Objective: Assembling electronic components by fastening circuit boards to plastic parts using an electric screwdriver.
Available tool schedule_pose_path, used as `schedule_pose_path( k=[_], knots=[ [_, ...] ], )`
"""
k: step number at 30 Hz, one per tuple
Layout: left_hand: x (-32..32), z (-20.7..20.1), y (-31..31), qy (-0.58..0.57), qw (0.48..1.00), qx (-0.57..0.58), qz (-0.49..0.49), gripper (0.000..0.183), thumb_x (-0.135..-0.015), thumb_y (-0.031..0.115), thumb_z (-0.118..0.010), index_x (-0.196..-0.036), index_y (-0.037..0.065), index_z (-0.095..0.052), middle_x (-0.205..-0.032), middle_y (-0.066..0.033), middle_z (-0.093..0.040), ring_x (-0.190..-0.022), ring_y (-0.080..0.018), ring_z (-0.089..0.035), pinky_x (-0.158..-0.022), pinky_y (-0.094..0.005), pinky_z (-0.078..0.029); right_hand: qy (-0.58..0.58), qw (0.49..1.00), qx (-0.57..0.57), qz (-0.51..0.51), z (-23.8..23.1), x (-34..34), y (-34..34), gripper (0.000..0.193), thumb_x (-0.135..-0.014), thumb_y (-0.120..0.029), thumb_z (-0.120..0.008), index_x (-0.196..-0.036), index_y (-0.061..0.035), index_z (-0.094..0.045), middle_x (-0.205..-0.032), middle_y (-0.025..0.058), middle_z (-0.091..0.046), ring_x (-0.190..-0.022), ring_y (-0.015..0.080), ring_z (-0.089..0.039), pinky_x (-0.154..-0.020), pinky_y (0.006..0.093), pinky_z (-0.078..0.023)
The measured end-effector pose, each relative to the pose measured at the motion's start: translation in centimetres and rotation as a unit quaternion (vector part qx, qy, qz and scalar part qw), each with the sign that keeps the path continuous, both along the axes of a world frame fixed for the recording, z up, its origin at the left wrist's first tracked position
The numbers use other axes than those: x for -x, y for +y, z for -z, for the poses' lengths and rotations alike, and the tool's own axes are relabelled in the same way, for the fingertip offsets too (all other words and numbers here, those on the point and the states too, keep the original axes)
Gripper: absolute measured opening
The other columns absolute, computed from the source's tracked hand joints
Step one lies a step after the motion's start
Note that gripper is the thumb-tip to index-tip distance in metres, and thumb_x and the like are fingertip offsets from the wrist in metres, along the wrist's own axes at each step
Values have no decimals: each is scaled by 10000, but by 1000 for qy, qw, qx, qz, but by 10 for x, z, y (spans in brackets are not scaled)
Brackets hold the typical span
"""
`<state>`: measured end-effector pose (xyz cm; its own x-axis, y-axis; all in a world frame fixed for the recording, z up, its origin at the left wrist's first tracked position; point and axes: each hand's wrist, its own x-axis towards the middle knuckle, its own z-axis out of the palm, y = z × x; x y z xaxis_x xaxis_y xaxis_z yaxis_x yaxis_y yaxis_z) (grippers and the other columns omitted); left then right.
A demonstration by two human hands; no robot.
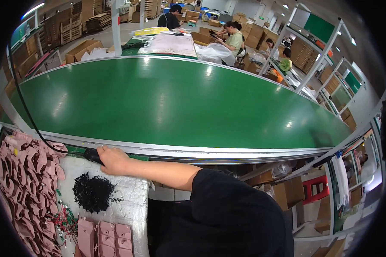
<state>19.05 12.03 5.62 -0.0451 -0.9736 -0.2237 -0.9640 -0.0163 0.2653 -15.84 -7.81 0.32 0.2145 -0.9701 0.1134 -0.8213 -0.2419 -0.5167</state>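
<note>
My right hand [115,161] is closed round a black corded tool [93,156] at the far edge of the bench; its tip and kind are hard to make out. A black cord [26,109] runs from the tool up to the left. At the lower edge, a sliver of my left hand [77,252] shows beside a pink plastic housing [86,237], its fingers mostly hidden. More pink housings [116,240] lie just right of that one. Between the hands sits a heap of small black pieces [93,192] on a white foam sheet [135,197].
Rows of stacked pink parts [23,188] fill the bench's left side. Small green boards with red wires [66,220] lie alongside. A wide green conveyor belt [171,103] with a metal rail crosses ahead. Beyond it, several people work among cartons; a red stool [316,189] stands at right.
</note>
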Motion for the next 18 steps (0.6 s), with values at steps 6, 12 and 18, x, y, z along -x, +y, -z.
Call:
schedule_pose_path(
  k=[6, 12, 18],
  knots=[
    [-16, 19, 2, 159, 982, 40, 89, 632, -814, -54, -630, -1381, 6, -356, -1080, -177, -589, -783, -202, -603, -659, -292, -512, -9, 1000, 14, -14, 11, -5, -10, 465, -719, -131, -611, -1090, 109, -464, -1060, 248, -562, -946, 384, -596, -817, 447, -494],
    [-19, 13, 17, 164, 981, 63, 84, 646, -846, -27, -601, -1410, 18, -289, -1108, -200, -575, -867, -216, -595, -656, -272, -509, -10, 1000, 25, -13, 17, -27, -10, 435, -696, -97, -604, -1066, 95, -481, -1031, 244, -569, -924, 384, -601, -805, 437, -497],
    [-21, -56, 45, -13, 962, 270, -37, 758, -703, 135, -707, -1364, 12, -357, -1334, -198, -450, -1154, -339, -514, -1045, -451, -321, -50, 994, 98, -14, 46, -10, -27, 265, -708, -5, -482, -963, 40, -540, -945, 252, -594, -865, 398, -607, -733, 476, -501]
  ],
)
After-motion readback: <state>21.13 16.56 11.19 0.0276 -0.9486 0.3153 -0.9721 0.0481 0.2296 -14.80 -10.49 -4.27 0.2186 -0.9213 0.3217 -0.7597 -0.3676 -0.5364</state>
